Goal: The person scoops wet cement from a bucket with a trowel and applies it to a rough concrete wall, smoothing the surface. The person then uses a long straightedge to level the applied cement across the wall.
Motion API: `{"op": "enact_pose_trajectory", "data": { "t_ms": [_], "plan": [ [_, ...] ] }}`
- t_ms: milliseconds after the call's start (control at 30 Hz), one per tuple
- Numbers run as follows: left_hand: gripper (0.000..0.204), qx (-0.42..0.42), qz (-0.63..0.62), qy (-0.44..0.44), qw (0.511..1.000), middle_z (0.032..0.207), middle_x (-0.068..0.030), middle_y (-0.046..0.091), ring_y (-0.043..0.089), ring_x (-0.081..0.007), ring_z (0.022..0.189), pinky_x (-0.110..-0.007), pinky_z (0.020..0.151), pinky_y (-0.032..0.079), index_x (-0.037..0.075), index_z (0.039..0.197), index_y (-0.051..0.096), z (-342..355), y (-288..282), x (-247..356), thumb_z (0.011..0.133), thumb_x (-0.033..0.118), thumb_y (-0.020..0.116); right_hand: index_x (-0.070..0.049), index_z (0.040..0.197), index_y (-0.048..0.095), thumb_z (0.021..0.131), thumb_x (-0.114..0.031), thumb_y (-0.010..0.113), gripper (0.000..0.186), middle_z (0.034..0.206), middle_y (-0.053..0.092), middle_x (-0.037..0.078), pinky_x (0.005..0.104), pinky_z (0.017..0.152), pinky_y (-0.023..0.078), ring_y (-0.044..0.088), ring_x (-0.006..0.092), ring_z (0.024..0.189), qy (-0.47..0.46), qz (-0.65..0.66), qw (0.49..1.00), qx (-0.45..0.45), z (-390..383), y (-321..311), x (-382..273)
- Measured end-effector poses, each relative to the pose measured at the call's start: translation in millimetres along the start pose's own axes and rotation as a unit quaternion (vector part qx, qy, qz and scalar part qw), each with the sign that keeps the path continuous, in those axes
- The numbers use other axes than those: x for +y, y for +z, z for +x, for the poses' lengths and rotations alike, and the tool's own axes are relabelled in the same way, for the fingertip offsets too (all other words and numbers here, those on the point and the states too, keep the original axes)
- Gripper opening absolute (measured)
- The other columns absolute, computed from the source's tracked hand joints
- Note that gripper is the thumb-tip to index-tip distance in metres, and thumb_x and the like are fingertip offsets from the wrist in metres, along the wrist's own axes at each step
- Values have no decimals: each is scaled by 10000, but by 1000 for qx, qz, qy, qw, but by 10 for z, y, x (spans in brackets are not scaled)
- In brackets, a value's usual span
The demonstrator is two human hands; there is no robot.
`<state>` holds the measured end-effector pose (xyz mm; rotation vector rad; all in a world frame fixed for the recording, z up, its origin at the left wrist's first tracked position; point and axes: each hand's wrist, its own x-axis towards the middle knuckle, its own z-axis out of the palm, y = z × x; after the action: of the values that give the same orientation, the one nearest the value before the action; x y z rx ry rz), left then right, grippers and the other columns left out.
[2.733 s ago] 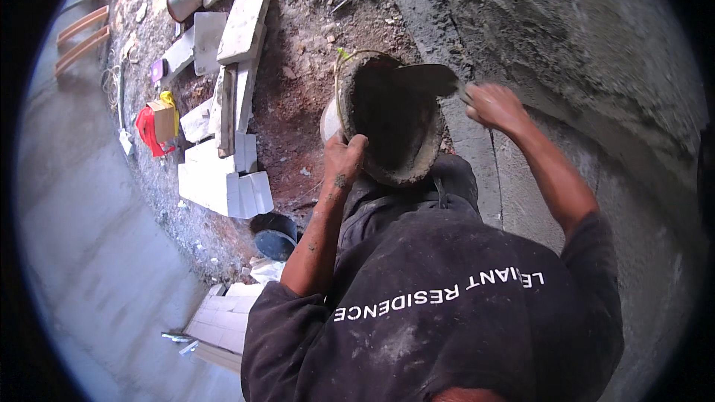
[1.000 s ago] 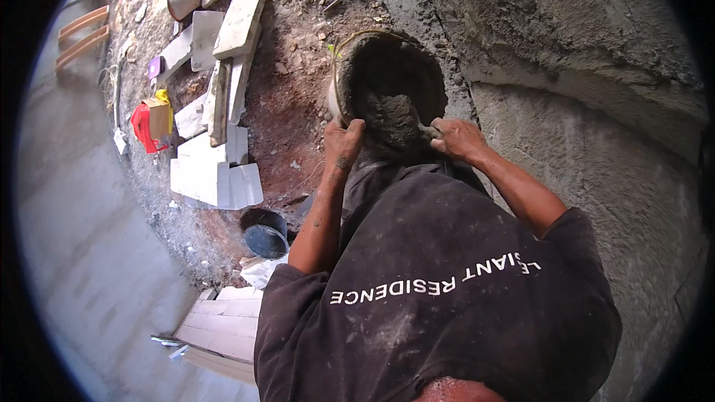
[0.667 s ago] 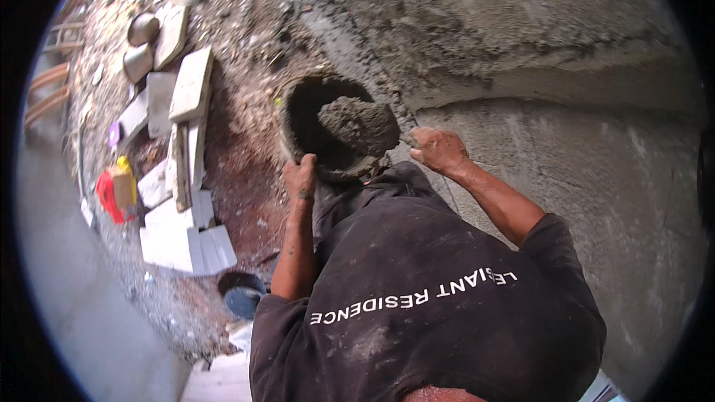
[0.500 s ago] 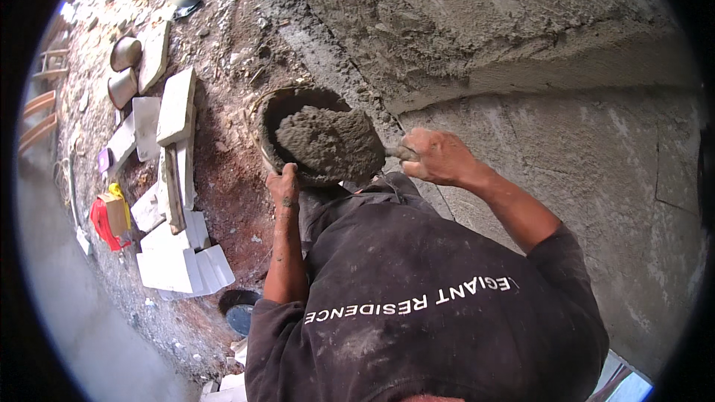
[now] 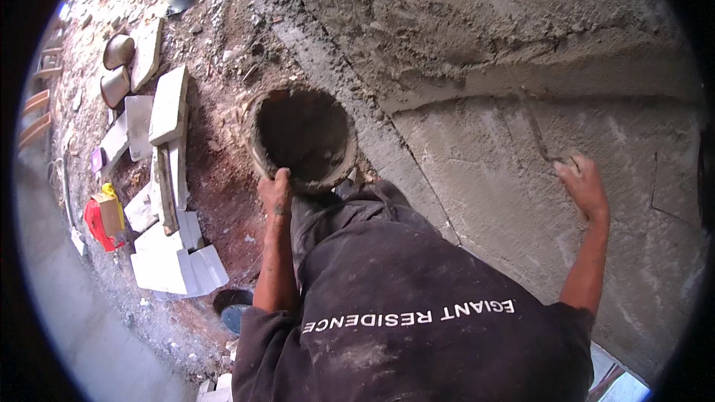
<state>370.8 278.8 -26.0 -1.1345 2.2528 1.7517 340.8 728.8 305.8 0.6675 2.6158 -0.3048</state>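
Currently left hand (image 5: pixel 275 192) grips mortar-caked bucket (image 5: pixel 351 149) by its rim, right hand (image 5: pixel 585 184) grips trowel (image 5: pixel 535 130) well right of bucket.

Your bucket (image 5: pixel 339 170) is dark grey inside with a paler grey rim, and your trowel (image 5: pixel 534 126) is brownish grey against the mottled grey wall (image 5: pixel 484 179). Your black shirt (image 5: pixel 432 275) has white lettering and pale smudges. Toward the reddish-brown ground (image 5: pixel 232 212)'s left edge, wrapping (image 5: pixel 95 225) shows red and yellow near white slabs (image 5: pixel 160 268).

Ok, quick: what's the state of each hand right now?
Left hand: closed, holding the bucket by its rim.
Right hand: closed, holding the trowel by its handle.
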Motion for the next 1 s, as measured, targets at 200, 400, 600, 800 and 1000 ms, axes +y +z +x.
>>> {"op": "enact_pose_trajectory", "data": {
  "t_ms": [200,400,600,800,1000],
  "plan": [
    [264,-39,-25,36,998,577,-10,507,459,-101,529,-303,474,381,-33,686,553,-183,71,169,731,227,571,-37,1025,536,747,-280,599,375,966,585,183,408,767,441,556,336,929,-304,-146,942,11,734,1240,-621],
    [220,-79,-10,33,996,579,13,501,448,-87,554,-274,495,380,-17,716,576,-381,-9,95,731,202,571,-59,785,558,761,-185,545,130,787,602,151,426,631,481,606,317,761,-482,-234,843,46,1477,2871,-1320],
    [161,-103,-61,32,992,618,37,497,441,-69,587,-252,523,379,1,773,575,-478,-24,23,748,160,563,-35,816,593,708,-201,572,199,781,621,187,435,644,490,613,334,754,-485,-197,832,-186,765,3313,-1511],
    [50,-102,-59,43,992,706,47,527,459,-56,624,-225,552,387,32,790,572,-424,-70,7,773,79,563,-52,901,567,717,-246,575,268,811,617,192,458,697,468,598,357,800,-415,-69,879,-224,546,3285,-1469],
    [102,-76,25,11,997,738,14,547,482,-84,634,-248,576,407,24,844,577,-55,-79,-38,770,94,572,-67,926,549,714,-298,588,316,825,614,179,451,697,467,590,365,795,-400,-24,893,-207,615,2927,-1497]
  ]
}}
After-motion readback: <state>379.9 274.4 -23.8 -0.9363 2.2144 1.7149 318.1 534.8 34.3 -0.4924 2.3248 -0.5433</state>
